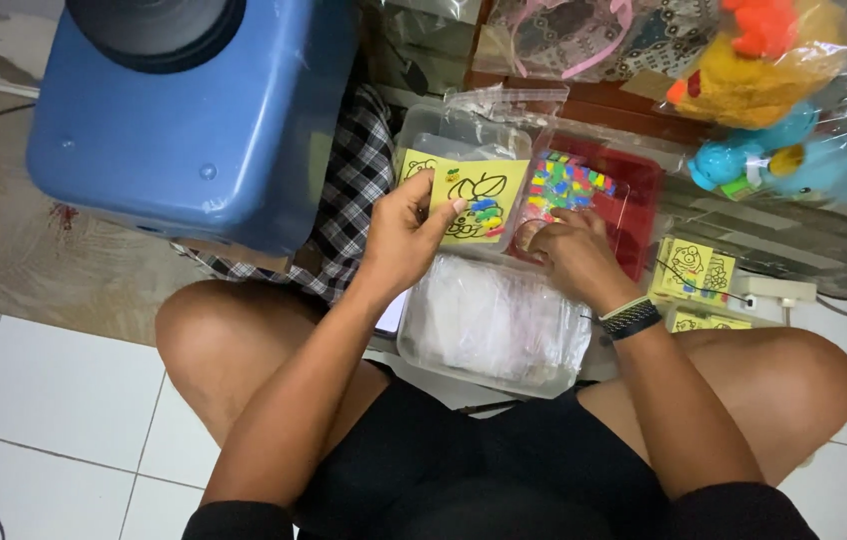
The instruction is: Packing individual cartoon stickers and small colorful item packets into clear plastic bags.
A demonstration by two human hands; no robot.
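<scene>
My left hand holds up a yellow picture card with black line drawings and a few coloured stickers on it. My right hand, with a dark band on the wrist, reaches into a red tray that holds several small coloured foam pieces; its fingertips rest at the tray's near left corner. A second yellow card shows behind the held one. I sit cross-legged on the floor with both knees spread.
A clear plastic tub of clear bags lies between my knees. A big blue container stands at the left. More yellow cards lie at the right, beside a white power strip. Bagged plush toys sit at the top right.
</scene>
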